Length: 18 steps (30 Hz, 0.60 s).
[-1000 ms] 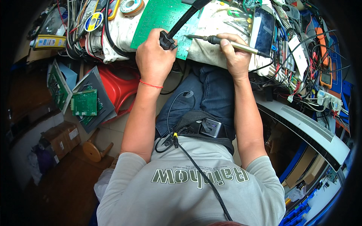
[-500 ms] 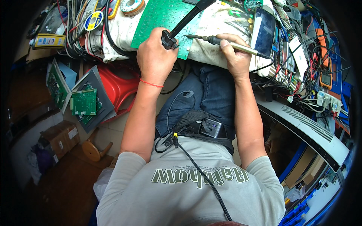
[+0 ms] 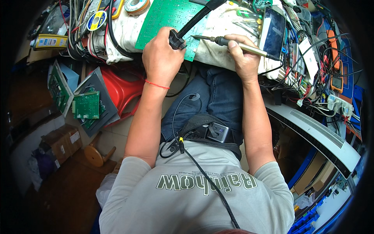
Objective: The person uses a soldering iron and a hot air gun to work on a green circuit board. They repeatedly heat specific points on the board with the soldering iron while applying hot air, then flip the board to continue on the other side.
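Between thumb and fingers, my right hand [image 3: 244, 58] grips a soldering iron [image 3: 249, 48] by its handle, with its cable trailing right. The iron points left, its dark tip over the right part of a green circuit board [image 3: 156, 29]; whether it touches cannot be told. My left hand [image 3: 161, 56], with a red string at the wrist, is closed at the board's near edge. Its fingers are mostly hidden, and what they hold is not visible. A black rod [image 3: 196, 19] with a knobbed end slants across the board and overlaps this hand.
A pale cloth [image 3: 218, 54] lies under the board. Solder spools [image 3: 137, 6] and a yellow meter [image 3: 117, 8] sit left of it. A dark-screened phone [image 3: 272, 31], tangled cables and an orange meter [image 3: 336, 80] crowd the right. A red stool [image 3: 124, 89] stands below left, beside more boards [image 3: 86, 105].
My left hand and the black rod have shifted very slightly to the right. The soldering iron stays almost where it was, its tip still over the board.
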Available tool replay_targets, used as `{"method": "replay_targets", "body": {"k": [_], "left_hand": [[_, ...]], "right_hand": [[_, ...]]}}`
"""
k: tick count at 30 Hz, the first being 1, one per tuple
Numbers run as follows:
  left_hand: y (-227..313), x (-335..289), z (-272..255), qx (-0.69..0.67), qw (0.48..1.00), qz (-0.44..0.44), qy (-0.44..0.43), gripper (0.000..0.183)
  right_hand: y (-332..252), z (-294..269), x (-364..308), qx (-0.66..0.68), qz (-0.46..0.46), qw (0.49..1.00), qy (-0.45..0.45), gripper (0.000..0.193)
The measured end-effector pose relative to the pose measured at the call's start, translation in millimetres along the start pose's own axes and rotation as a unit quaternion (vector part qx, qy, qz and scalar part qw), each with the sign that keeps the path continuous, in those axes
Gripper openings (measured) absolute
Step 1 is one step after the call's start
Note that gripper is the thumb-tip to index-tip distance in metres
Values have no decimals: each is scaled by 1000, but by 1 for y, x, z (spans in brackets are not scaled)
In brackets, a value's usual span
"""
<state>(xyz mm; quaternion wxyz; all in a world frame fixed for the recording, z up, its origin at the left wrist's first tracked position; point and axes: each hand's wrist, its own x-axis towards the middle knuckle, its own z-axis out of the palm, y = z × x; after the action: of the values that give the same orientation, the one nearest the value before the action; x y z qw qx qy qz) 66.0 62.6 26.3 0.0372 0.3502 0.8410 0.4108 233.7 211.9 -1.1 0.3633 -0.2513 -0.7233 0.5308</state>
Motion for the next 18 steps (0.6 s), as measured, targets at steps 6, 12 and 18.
{"method": "replay_targets", "body": {"k": [6, 12, 18], "left_hand": [[0, 2, 3, 16, 1000, 3, -1, 22], [-1, 5, 5, 36, 999, 9, -10, 22], [-1, 3, 2, -11, 1000, -20, 1, 27]], "right_hand": [[2, 0, 1, 0, 3, 1000, -4, 19], [1, -1, 0, 0, 6, 1000, -8, 19], [2, -1, 0, 40, 33, 999, 4, 20]]}}
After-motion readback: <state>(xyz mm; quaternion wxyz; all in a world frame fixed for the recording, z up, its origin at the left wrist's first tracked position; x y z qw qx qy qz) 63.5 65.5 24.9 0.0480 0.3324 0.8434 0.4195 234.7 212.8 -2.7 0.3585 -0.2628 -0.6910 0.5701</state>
